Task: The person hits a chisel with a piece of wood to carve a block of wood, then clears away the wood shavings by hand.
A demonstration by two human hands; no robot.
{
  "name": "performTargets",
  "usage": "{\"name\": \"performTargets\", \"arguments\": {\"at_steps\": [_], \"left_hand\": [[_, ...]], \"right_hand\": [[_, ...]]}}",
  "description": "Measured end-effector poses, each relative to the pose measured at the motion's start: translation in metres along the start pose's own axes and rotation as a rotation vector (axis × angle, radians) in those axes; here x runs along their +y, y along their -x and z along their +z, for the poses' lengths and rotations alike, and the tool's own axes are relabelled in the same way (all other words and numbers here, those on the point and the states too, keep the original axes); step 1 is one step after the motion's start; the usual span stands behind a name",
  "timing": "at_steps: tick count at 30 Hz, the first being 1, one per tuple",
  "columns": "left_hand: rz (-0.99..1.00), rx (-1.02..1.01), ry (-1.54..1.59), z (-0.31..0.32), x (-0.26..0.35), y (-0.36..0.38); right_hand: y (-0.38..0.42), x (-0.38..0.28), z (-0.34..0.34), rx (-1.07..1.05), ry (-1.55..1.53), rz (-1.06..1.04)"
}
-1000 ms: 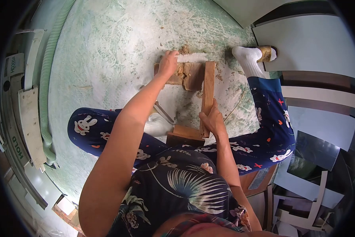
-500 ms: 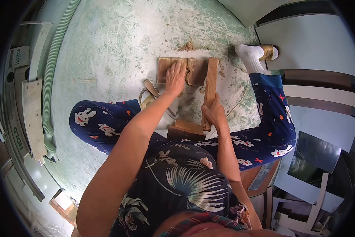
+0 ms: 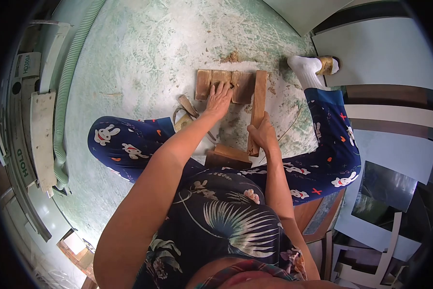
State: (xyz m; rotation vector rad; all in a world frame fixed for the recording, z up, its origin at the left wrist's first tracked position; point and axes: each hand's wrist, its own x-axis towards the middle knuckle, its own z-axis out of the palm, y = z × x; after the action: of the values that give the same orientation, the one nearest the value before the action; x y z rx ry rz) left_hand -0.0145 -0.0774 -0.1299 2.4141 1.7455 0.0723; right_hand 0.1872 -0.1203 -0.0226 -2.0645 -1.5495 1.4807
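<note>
Several short brown wooden boards (image 3: 243, 87) lie side by side on the floor, with rough, crumbly joints. My left hand (image 3: 219, 102) rests on the lower part of the middle board, fingers stretched and a little apart, gripping nothing. Along the right end of the boards runs a long wooden bar (image 3: 258, 94), pointing away from me. My right hand (image 3: 263, 133) is wrapped around its near part. Close to my body sits a wooden block (image 3: 230, 156). Left of my left hand is a tool with a wooden handle (image 3: 188, 105); my forearm partly hides it.
Sawdust or crumbs (image 3: 232, 57) lie beyond the boards on the stained floor (image 3: 144, 62). My legs (image 3: 129, 139) bend around the work on both sides. A ribbed green hose (image 3: 64, 91) and long panels (image 3: 44, 139) line the left; sheets (image 3: 378, 58) stand at the right.
My left hand has slid to the right and slightly toward me along the boards, its fingers more spread. My right hand keeps its hold on the wooden bar. The view has shifted slightly.
</note>
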Motion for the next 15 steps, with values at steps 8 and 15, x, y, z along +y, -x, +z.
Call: {"name": "performTargets", "arguments": {"at_steps": [8, 15], "left_hand": [[-0.105, -0.708, 0.197, -0.043, 0.020, 0.019], [-0.063, -0.185, 0.079, -0.017, -0.009, 0.006]], "right_hand": [[0.001, 0.000, 0.003, 0.012, 0.018, -0.017], [0.001, 0.001, 0.005, 0.028, 0.070, -0.033]]}}
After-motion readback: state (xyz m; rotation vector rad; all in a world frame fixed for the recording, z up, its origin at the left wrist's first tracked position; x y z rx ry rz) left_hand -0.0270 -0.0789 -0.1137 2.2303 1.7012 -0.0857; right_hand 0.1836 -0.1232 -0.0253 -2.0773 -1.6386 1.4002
